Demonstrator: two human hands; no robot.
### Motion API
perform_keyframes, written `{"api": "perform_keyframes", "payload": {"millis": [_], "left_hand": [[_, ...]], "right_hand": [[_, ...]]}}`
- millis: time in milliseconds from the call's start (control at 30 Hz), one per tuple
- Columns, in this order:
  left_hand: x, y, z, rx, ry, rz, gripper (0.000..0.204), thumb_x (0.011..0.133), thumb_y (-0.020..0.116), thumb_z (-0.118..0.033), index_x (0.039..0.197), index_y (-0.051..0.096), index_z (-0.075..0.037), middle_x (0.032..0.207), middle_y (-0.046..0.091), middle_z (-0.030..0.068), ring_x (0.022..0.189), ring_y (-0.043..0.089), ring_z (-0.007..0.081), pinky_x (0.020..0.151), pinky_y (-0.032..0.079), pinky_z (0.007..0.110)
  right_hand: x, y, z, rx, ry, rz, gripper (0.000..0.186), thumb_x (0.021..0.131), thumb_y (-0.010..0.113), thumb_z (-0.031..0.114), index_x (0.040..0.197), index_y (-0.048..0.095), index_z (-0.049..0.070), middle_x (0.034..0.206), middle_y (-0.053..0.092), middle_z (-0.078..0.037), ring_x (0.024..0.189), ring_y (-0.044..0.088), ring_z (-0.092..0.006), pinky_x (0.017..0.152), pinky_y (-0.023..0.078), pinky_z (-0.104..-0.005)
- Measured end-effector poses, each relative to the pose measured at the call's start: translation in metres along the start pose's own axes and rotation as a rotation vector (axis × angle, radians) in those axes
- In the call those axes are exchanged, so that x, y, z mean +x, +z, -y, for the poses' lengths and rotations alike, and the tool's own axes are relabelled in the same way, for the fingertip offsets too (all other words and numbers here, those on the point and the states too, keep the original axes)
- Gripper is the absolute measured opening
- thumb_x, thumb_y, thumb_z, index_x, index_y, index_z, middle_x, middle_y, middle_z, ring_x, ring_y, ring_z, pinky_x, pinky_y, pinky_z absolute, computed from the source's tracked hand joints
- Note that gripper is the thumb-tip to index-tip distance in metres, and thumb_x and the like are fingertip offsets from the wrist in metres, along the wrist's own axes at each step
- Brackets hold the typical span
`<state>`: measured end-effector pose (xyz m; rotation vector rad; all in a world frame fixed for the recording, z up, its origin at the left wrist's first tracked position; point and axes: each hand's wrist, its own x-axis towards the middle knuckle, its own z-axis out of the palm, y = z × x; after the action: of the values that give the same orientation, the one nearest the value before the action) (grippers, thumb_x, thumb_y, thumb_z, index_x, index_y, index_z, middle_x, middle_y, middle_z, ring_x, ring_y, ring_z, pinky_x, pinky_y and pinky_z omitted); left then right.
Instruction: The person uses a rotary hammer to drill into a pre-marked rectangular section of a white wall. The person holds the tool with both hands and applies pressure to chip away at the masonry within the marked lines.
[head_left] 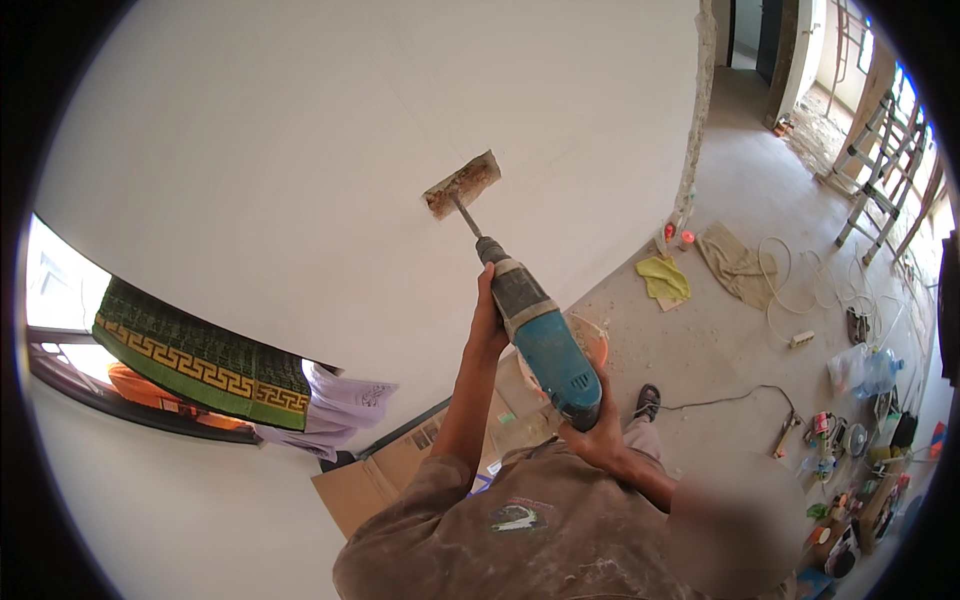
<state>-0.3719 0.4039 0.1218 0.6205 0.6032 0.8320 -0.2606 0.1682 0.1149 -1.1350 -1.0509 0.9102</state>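
Note:
A teal and black rotary hammer drill (553,352) is held up in front of me, pointed at the white wall (300,120). Its thin bit reaches a rough rectangular recess (462,186) cut into the wall, with brown masonry showing inside. My left hand (487,318) is wrapped round the front of the drill's body, just behind the chuck. At the rear of the tool, my right hand (598,432) is closed round its handle; part of those fingers is hidden by the housing.
Below the drill stands an orange-rimmed bucket (590,338). Flattened cardboard (400,462) leans by the wall. A green patterned towel (205,360) hangs at left. On the right floor lie a yellow cloth (664,279), cables (790,290), bottles (878,370) and tools; a ladder (880,170) stands beyond.

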Motion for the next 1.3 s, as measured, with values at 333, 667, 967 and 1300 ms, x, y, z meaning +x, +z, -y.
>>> {"api": "perform_keyframes", "payload": {"millis": [333,667,967,1300], "left_hand": [[0.015,0.0,-0.007,0.039,-0.042,0.041,0.055,0.094,0.053,-0.062,0.11,0.058,-0.009,0.095,0.065,0.008,0.088,0.067,0.0203,0.082,0.058,0.037],[0.034,0.035,0.021,0.135,-0.046,0.023,0.054,0.093,0.059,-0.058,0.115,0.056,-0.009,0.099,0.064,0.0067,0.093,0.064,0.0193,0.087,0.055,0.036],[0.012,0.043,0.022,0.292,0.009,-0.015,0.056,0.098,0.042,-0.06,0.116,0.058,-0.01,0.107,0.065,0.007,0.099,0.065,0.0222,0.086,0.055,0.04],[0.02,0.038,0.027,0.504,-0.074,-0.111,0.054,0.099,0.044,-0.058,0.118,0.057,-0.01,0.109,0.064,0.0075,0.102,0.064,0.0229,0.089,0.054,0.041]], "right_hand": [[0.003,0.01,-0.012,0.024,0.012,-0.054,0.096,0.071,0.059,-0.007,0.155,0.015,0.007,0.136,0.047,-0.019,0.128,0.049,-0.029,0.107,0.039,-0.0396],[-0.01,-0.004,-0.017,0.226,0.002,-0.211,0.094,0.069,0.056,-0.011,0.153,0.019,0.008,0.137,0.046,-0.015,0.125,0.05,-0.0265,0.104,0.042,-0.0373],[-0.001,-0.047,0.003,0.221,0.052,-0.076,0.088,0.069,0.06,0.0,0.151,0.028,0.003,0.131,0.053,-0.019,0.123,0.053,-0.0266,0.105,0.039,-0.0352],[-0.015,-0.038,-0.059,0.616,0.158,-0.147,0.092,0.07,0.059,-0.003,0.155,0.023,0.004,0.135,0.051,-0.015,0.124,0.049,-0.0209,0.107,0.035,-0.0316]]}}
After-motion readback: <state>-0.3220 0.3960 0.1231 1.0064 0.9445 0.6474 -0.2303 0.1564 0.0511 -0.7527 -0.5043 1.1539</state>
